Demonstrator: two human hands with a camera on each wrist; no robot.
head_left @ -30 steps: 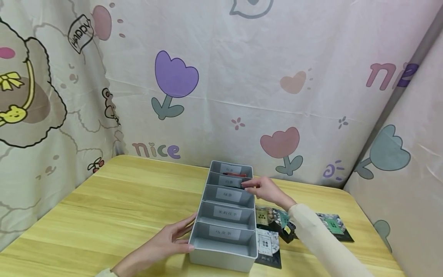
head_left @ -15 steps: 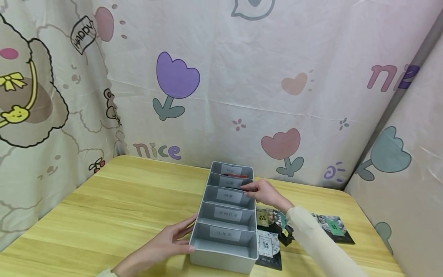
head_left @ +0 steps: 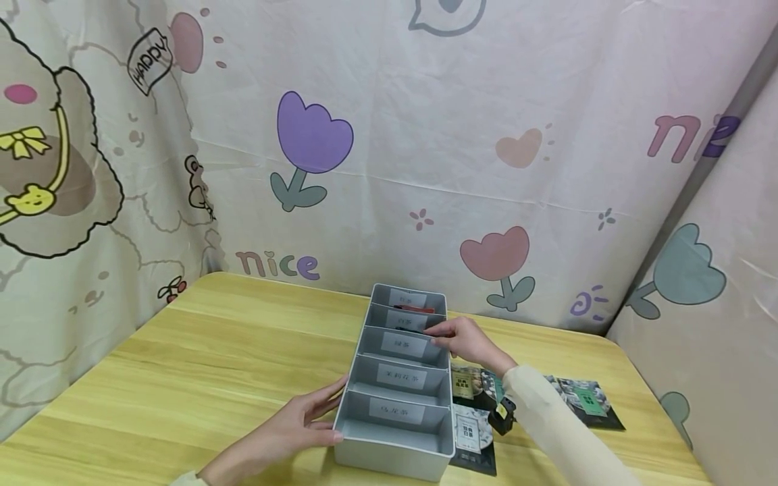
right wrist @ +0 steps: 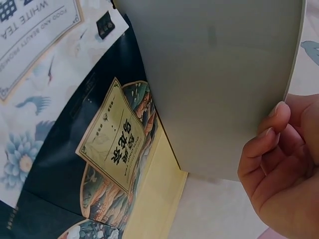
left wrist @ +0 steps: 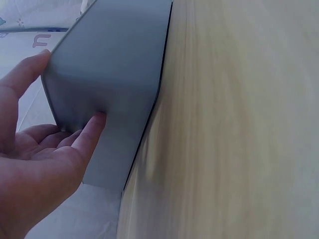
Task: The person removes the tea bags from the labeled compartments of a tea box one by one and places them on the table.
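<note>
A long grey box [head_left: 395, 462] with several labelled compartments stands on the table, its short end toward me. My left hand [head_left: 298, 422] rests against its near left corner, thumb at the front rim and fingers on the left wall. In the left wrist view the fingers [left wrist: 92, 130] press the grey wall. My right hand [head_left: 471, 341] reaches over the right rim at the second compartment from the back, fingertips at the end of a thin dark packet [head_left: 408, 330]. The lower fingers [right wrist: 259, 149] curl outside the wall; thumb and index are hidden there.
A red packet [head_left: 416, 309] lies in the rearmost compartment. Right of the box lie a white tea pouch [head_left: 469, 432], an oolong tea pouch [right wrist: 112, 137] and green-labelled pouches [head_left: 588, 399], partly under the right forearm. A printed curtain [head_left: 389, 169] hangs behind the table [head_left: 243, 344].
The right fingers have shifted slightly down and toward me at the compartment, and more of the dark packet's edge shows than half a second ago. The left hand and box stay put.
</note>
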